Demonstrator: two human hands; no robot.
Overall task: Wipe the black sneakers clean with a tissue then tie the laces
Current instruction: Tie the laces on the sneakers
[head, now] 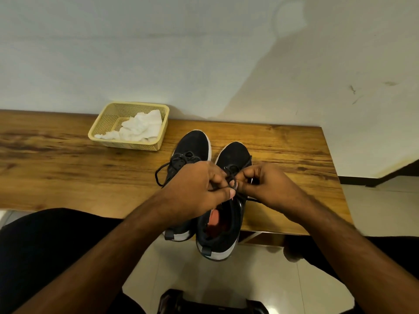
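On the wooden table [56, 155], two black sneakers [233, 159] sit side by side. Above the right one, left hand [195, 189] and right hand [265, 184] pinch its laces [232, 177] between curled fingers.

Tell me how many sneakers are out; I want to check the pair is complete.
2. The left sneaker lies on the table near the basket; the right sneaker lies beside it, under both hands, heel past the table edge.

matt cloth sneakers [233, 155], grained wood table [56, 159]
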